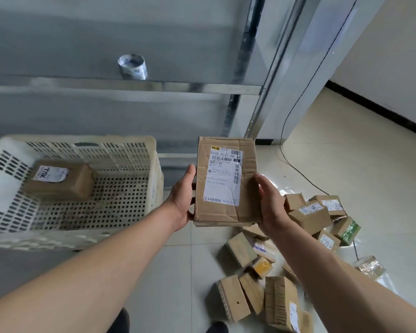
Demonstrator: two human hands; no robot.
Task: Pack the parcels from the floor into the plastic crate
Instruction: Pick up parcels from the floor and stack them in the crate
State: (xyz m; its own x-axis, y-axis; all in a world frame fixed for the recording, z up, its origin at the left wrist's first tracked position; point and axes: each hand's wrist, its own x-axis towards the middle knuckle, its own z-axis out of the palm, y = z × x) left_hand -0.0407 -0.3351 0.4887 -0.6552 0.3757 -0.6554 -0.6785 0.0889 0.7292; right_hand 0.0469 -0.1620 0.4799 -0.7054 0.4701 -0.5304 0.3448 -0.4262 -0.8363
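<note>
Parcels (283, 255) lay in a heap on the floor (346, 152), low on the right side of the head view. I could not count them all; there were more than ten. One flat cardboard parcel (226, 181) was up in the air between two hands. The left hand (181, 200) gripped its left edge and the right hand (271, 207) gripped its right edge, fingers curled round it. Its long side pointed away from the person, white label up. The one plastic crate (139, 140) sat to the left of the held parcel, just beside the left hand, so that hand was nearer. One brown parcel (60, 181) was inside the crate, at its left. The held parcel likely needed to go left and down
</note>
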